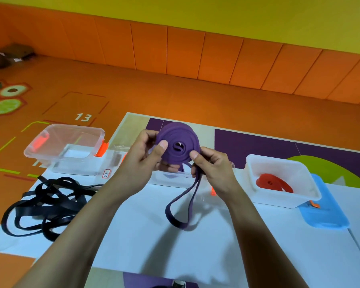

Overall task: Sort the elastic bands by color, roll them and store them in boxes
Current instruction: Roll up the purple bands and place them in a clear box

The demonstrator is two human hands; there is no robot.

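Two hands hold the purple band (178, 142) above the white table (299, 246), probably to keep the coil tight while the tail is wound on: the left hand (141, 156) grips the flat roll, thumb pressed on its face, and the right hand (212, 169) pinches the rim where the tail leaves. The band is a thick, neat spiral with a short loop hanging down.

1. Purple band (176, 142), centre: solid deep violet.
2. Tangled bands (44, 204), lower left: black.
3. Right: red band (273, 182), white box (279, 201), light-blue lid (324, 215).
4. Left: clear box (50, 132) with orange clips (101, 149).
5. Floor (175, 94): orange, with green citrus-slice prints (5, 106) upper left.
6. Tabletop (143, 235): white.
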